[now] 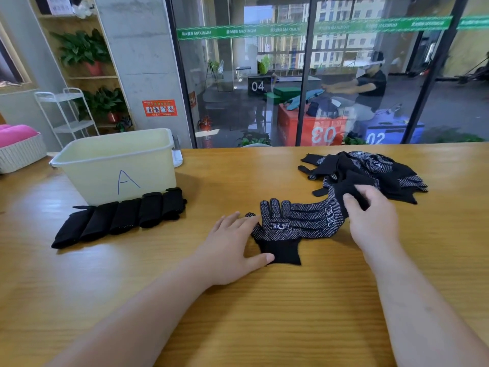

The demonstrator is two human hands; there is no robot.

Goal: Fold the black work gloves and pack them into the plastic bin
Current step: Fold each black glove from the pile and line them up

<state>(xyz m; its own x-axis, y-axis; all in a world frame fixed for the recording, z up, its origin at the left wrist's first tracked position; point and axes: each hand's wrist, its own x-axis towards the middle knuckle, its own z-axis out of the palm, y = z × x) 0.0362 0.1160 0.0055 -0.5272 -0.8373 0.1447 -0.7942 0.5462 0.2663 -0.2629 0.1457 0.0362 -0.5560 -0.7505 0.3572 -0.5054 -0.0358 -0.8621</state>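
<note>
The fingers [239, 219] of the left hand [232, 250] are lying straight and released, flat on the tabletop [264, 313]. Their tips are touching the nine o'clock edge of a flat glove [275, 231], and the thumb is resting against its black cuff near six o'clock. The right hand [373, 221] is curling thumb and fingers round the black cuff of a second glove [317, 215] and pinching it; this glove is lying crosswise over the three o'clock side of the flat one. Both are showing white grip dots and a white printed mark of two characters, too stylised to read with certainty. At one o'clock from the right hand, just beyond it, a pile of gloves [375, 170] is lying loose, with the same dots and print showing. At nine o'clock from the left hand, well apart, a row of folded gloves [119, 215] is sitting along the near wall of the plastic bin [116, 165], which is standing upright at ten o'clock and bearing a blue handwritten "A". Past the tabletop's far edge, a green band [291, 29] on the glass wall [230, 107] is reading "MAXIMUM"; behind the glass a dark box [258, 86] is showing "04", a red box [322, 133] a mirrored "03", and a blue box [375, 137] "02".
</note>
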